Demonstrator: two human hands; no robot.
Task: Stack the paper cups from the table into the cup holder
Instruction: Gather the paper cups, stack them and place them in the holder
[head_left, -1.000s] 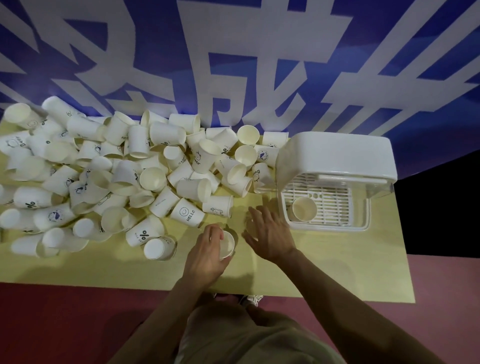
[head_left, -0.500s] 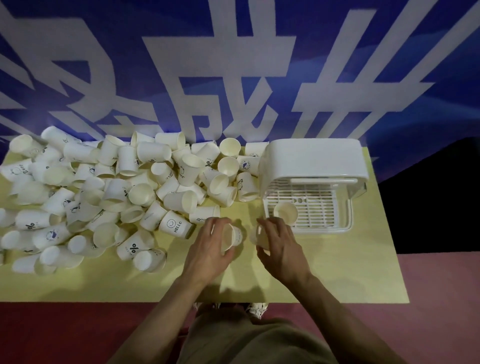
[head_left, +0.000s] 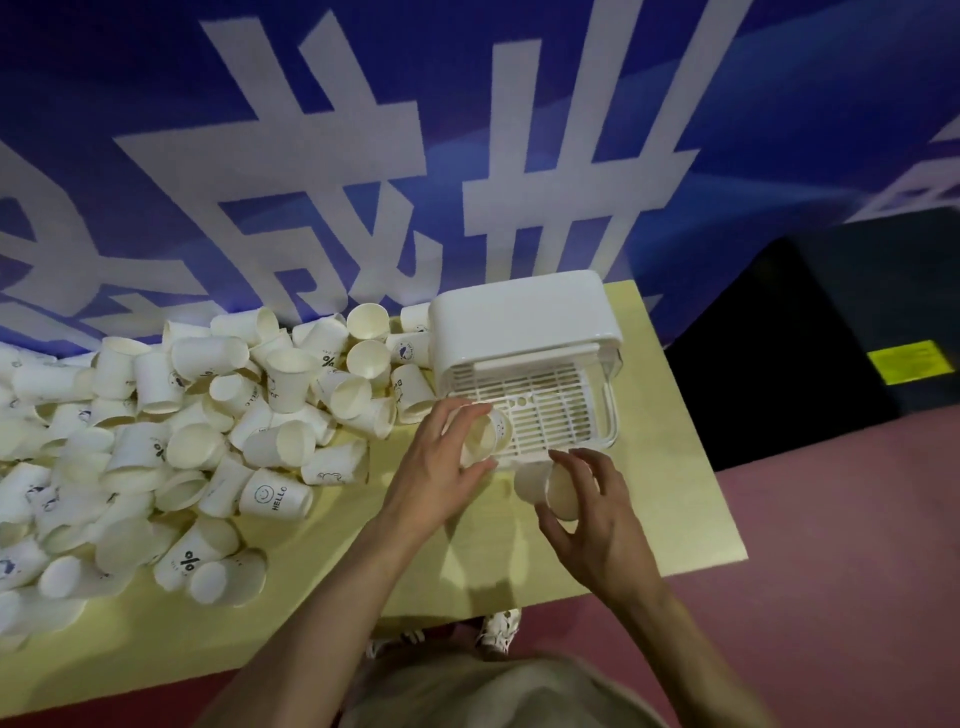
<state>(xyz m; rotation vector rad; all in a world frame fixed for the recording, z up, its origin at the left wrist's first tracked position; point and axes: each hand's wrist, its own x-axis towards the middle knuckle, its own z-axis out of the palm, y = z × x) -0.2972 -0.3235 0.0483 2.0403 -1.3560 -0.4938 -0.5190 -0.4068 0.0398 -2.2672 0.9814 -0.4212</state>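
Left hand (head_left: 441, 467): fingers curled around a white paper cup (head_left: 485, 435) at the near-left corner of the white slatted plastic cup holder (head_left: 524, 358). Right hand (head_left: 592, 509): fingers grip a second white paper cup (head_left: 545, 483), tilted, above the yellow table (head_left: 675, 467) just before the holder.

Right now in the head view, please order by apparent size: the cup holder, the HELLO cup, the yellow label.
1. cup holder
2. and 3. yellow label and HELLO cup look similar; the label lies farther away, so unranked.
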